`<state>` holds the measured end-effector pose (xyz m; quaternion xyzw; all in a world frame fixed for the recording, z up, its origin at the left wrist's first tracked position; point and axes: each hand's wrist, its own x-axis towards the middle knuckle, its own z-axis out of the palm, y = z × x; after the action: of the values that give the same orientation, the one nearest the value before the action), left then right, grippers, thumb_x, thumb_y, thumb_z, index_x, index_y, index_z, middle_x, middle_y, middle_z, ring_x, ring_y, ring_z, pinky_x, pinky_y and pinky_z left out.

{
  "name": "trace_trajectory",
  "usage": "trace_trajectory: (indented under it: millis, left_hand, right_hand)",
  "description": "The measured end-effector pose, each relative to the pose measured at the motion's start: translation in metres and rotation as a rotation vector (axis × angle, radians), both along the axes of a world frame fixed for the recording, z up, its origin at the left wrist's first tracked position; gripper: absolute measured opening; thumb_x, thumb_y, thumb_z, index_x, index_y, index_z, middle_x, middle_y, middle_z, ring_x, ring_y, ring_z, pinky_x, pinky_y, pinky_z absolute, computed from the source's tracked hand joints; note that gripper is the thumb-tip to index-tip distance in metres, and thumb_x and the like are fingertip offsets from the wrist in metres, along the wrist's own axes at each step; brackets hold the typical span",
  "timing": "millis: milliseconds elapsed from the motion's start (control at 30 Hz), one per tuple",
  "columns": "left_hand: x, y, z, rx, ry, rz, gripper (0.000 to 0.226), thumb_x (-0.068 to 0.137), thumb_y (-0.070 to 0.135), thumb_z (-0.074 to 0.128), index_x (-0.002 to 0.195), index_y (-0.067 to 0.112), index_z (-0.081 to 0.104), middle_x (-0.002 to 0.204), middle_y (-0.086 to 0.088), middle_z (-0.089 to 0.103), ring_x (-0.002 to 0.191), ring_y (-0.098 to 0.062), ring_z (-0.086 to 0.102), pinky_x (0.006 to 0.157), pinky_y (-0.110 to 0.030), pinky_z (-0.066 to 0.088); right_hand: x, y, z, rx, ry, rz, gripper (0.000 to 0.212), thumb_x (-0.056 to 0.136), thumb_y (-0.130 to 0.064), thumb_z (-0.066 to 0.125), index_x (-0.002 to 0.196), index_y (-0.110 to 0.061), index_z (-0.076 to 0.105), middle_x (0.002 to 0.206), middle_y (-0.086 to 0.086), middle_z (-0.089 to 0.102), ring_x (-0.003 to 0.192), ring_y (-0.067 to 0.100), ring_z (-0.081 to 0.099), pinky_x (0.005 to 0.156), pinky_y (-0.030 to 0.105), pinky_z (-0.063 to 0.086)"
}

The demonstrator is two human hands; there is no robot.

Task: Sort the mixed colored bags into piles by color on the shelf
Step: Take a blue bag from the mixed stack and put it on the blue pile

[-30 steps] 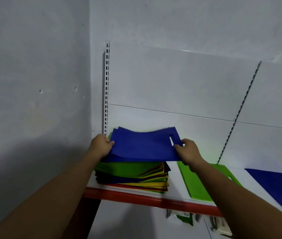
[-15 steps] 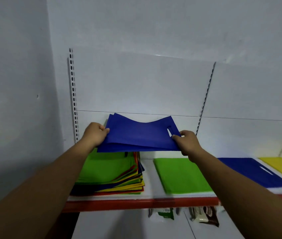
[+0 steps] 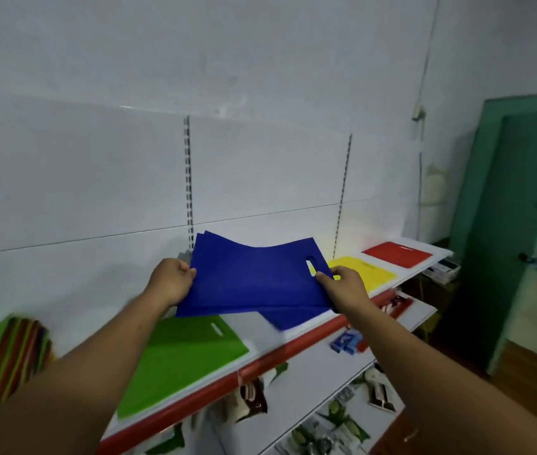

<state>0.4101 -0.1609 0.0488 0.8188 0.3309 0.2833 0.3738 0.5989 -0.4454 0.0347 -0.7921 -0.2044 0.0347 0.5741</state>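
Hands (image 3: 171,282) (image 3: 342,287) grip blue bags (image 3: 254,277); shelf (image 3: 293,351) beneath

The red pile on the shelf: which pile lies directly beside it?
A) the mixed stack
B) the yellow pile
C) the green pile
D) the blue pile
B: the yellow pile is the only neighbour of the red pile; the blue pile and the green pile lie beyond the yellow one.

Blue bag (image 3: 254,280): matt, thin, cloth-like sheet, probably non-woven fabric. Shelf (image 3: 257,330): smooth white surface, glossy red front edge. Back panel (image 3: 96,178): smooth, faintly glossy, with metal uprights (image 3: 189,178).
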Motion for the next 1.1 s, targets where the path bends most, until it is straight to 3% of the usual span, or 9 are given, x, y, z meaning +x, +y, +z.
trace_trajectory:
  millis: [167, 300, 400, 600, 700, 800, 967, 1100]
  left_hand:
    - [0.126, -0.077, -0.01, 0.001, 0.045, -0.134, 0.036, 0.1, 0.017, 0.056, 0.073, -0.007, 0.063, 0.083, -0.017, 0.069, 0.081, -0.032, 0.066, 0.074, -0.034, 0.05]
    - [0.212, -0.139, -0.02, 0.029, 0.058, -0.208, 0.038, 0.1, 0.018, 0.054, 0.062, 0.012, 0.05, 0.064, -0.01, 0.053, 0.06, -0.024, 0.051, 0.061, -0.03, 0.042]
    - [0.266, -0.182, -0.028, 0.035, 0.066, -0.26, 0.042, 0.101, 0.017, 0.053, 0.06, 0.014, 0.044, 0.058, -0.004, 0.045, 0.056, -0.018, 0.045, 0.054, -0.027, 0.036]
    - [0.351, -0.241, -0.041, 0.037, 0.065, -0.354, 0.031, 0.102, 0.019, 0.052, 0.073, 0.01, 0.057, 0.07, -0.006, 0.058, 0.066, -0.018, 0.054, 0.056, -0.027, 0.037]
    - [0.385, -0.252, -0.046, 0.043, 0.05, -0.388, 0.025, 0.102, 0.021, 0.052, 0.083, 0.007, 0.062, 0.078, -0.007, 0.063, 0.075, -0.023, 0.058, 0.062, -0.03, 0.04]
    - [0.418, -0.249, -0.049, 0.064, 0.029, -0.413, 0.025, 0.102, 0.021, 0.053, 0.088, 0.005, 0.066, 0.081, -0.012, 0.066, 0.077, -0.025, 0.061, 0.066, -0.032, 0.044]
    - [0.457, -0.208, -0.054, 0.097, 0.025, -0.377, 0.034, 0.1, 0.017, 0.052, 0.067, 0.011, 0.049, 0.064, -0.008, 0.052, 0.06, -0.02, 0.048, 0.057, -0.031, 0.036]
    - [0.457, -0.157, -0.064, 0.056, 0.049, -0.28, 0.026, 0.099, 0.016, 0.049, 0.074, 0.009, 0.052, 0.068, -0.007, 0.053, 0.063, -0.02, 0.049, 0.054, -0.03, 0.037]
  right_hand:
    - [0.087, -0.099, -0.017, 0.01, 0.022, -0.13, 0.023, 0.093, -0.033, 0.067, 0.102, -0.012, 0.063, 0.093, 0.009, 0.072, 0.074, 0.024, 0.071, 0.054, 0.032, 0.053]
    - [0.147, -0.17, -0.028, 0.045, 0.018, -0.218, 0.022, 0.093, -0.033, 0.069, 0.097, -0.011, 0.066, 0.09, 0.011, 0.073, 0.077, 0.031, 0.072, 0.068, 0.05, 0.061]
    - [0.182, -0.216, -0.033, 0.016, 0.041, -0.281, 0.024, 0.094, -0.037, 0.067, 0.103, -0.015, 0.065, 0.095, 0.007, 0.072, 0.079, 0.026, 0.073, 0.067, 0.043, 0.062]
    - [0.234, -0.277, -0.041, -0.094, 0.039, -0.403, 0.024, 0.096, -0.038, 0.061, 0.11, -0.019, 0.06, 0.098, 0.003, 0.066, 0.083, 0.018, 0.069, 0.068, 0.034, 0.058]
    - [0.254, -0.289, -0.039, -0.149, 0.022, -0.449, 0.022, 0.097, -0.039, 0.06, 0.109, -0.021, 0.057, 0.099, 0.002, 0.064, 0.086, 0.018, 0.067, 0.076, 0.04, 0.06]
    - [0.274, -0.287, -0.037, -0.16, -0.003, -0.469, 0.021, 0.099, -0.037, 0.058, 0.111, -0.019, 0.056, 0.098, 0.0, 0.061, 0.085, 0.014, 0.063, 0.067, 0.029, 0.053]
    - [0.322, -0.251, -0.041, -0.201, -0.03, -0.442, 0.022, 0.098, -0.038, 0.059, 0.109, -0.019, 0.057, 0.097, -0.001, 0.062, 0.085, 0.014, 0.065, 0.074, 0.035, 0.058]
    - [0.361, -0.191, -0.053, -0.201, -0.057, -0.346, 0.025, 0.096, -0.039, 0.062, 0.109, -0.018, 0.06, 0.1, 0.0, 0.065, 0.086, 0.016, 0.067, 0.075, 0.039, 0.06]
